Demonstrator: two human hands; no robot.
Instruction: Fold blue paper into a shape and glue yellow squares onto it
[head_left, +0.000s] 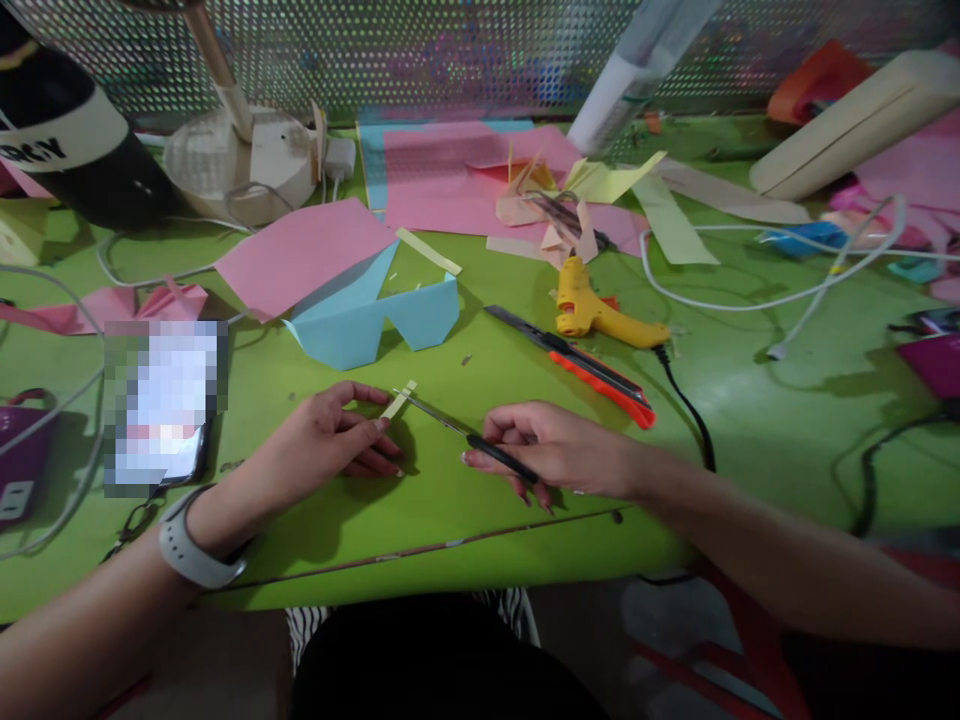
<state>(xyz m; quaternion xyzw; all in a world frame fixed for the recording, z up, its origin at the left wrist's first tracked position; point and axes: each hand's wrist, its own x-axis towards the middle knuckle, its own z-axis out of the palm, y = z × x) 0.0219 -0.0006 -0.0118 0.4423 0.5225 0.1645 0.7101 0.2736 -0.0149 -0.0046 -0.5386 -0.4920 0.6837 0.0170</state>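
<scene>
Between its thumb and index finger, my left hand (346, 428) pinches a short pale-yellow paper strip (395, 404). My right hand (551, 445) is closed around the black handle of a pair of scissors (499, 455), whose thin metal blades point left. The blade tips meet the strip near its upper end; whether they are parted is hard to see. Beyond both hands lies a folded light-blue paper shape (341, 330), like a pair of glasses. A cutter knife (600, 383) with an orange handle rests past my right hand.
A yellow glue gun (600, 310) with a black cord lies at the right. Pink sheets (307, 255) and paper scraps (585, 190) cover the back. On the left are a phone (169, 400), a dark bottle (82, 130) and a lamp base (240, 160). White cables (757, 300) curl across the green table (465, 530).
</scene>
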